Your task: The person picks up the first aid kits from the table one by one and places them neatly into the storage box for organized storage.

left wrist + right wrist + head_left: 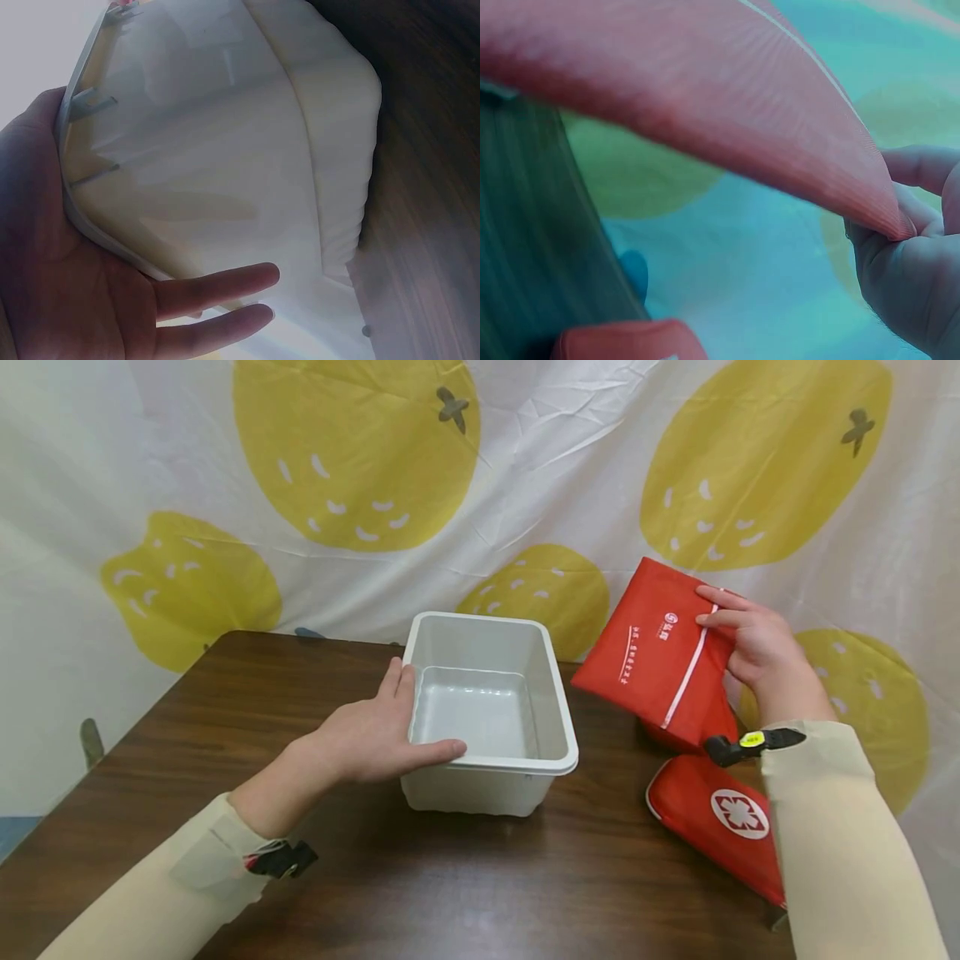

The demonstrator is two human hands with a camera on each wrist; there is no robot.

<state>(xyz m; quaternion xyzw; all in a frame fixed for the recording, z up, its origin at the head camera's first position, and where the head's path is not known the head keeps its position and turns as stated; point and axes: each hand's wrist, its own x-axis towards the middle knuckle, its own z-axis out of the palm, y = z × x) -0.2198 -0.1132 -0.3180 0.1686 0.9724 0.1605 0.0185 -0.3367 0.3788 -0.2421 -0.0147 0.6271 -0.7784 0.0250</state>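
Above the dark brown wood-grain bench, a flat red fabric pouch with a white stripe is held tilted in the right grip.

Thumb and fingers of this bare hand are clamped on one end of the pouch, so most of it extends leftward from the grip, its far corner just beside the right rim of a pale rectangular plastic tub in the head view. The left grip has its straight fingers apart, thumb over the tub's near rim, the others at its left side. Near the right forearm lies a red rounded case with a round white emblem.
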